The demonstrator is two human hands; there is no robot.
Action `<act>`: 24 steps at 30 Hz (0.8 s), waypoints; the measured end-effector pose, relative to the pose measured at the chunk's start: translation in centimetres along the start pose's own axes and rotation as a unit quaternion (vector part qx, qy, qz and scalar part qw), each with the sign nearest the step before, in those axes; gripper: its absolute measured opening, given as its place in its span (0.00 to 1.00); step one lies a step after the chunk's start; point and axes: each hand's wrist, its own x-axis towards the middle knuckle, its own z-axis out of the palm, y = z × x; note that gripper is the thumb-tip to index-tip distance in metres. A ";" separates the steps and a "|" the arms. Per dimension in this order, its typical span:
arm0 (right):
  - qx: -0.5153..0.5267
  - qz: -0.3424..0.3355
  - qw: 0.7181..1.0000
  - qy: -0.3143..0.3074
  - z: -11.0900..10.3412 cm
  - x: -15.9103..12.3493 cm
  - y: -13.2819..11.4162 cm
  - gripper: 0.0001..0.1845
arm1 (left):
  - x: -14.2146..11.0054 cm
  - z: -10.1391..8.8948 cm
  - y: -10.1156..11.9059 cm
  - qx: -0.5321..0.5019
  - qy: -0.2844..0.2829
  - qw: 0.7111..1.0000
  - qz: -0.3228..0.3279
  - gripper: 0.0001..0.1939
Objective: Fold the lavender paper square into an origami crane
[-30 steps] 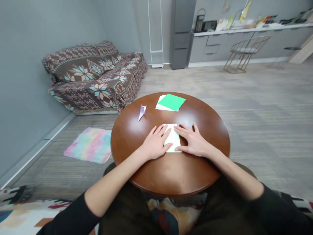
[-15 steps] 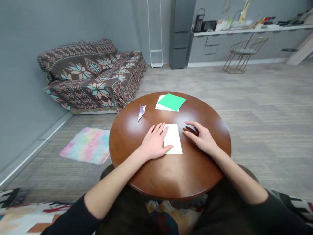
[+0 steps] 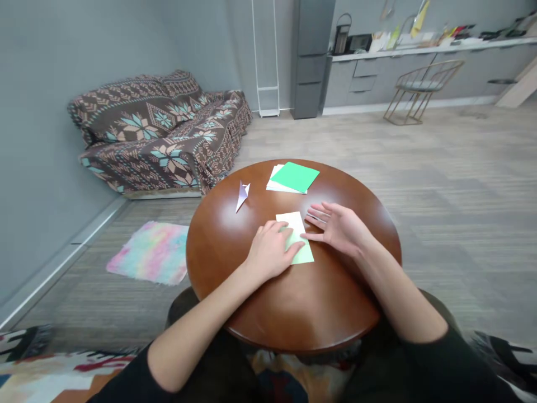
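Note:
A pale, folded-looking sheet of paper (image 3: 293,219) lies on the round brown table (image 3: 289,313), its lower part tinted light green. My left hand (image 3: 271,249) rests over its left side, fingers bent and thumb stretched across the lower part, holding the sheet against the tabletop. The paper's left edge is hidden beneath that hand. At the right edge of the sheet, my right hand (image 3: 338,226) is turned on its side with fingers spread and nothing in it. Its thumb tip comes up to the paper's edge; whether it touches, I cannot tell.
Behind the hands lies a stack of paper with a green sheet (image 3: 296,176) on top. A small purple-and-white folded paper piece (image 3: 242,196) stands at the table's left. Beyond are a patterned sofa (image 3: 168,134), a fluffy rug (image 3: 151,252) and a metal chair (image 3: 423,89).
My left hand's fingers have gone from flat to bent and shifted slightly right on the paper. My right hand has moved left to the sheet's edge and spread its fingers.

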 end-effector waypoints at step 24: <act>-0.214 -0.327 0.920 0.035 -2.2 -0.1 1.3 0.19 | 2.1 -2.1 1.4 -0.408 0.013 0.910 -0.071 0.20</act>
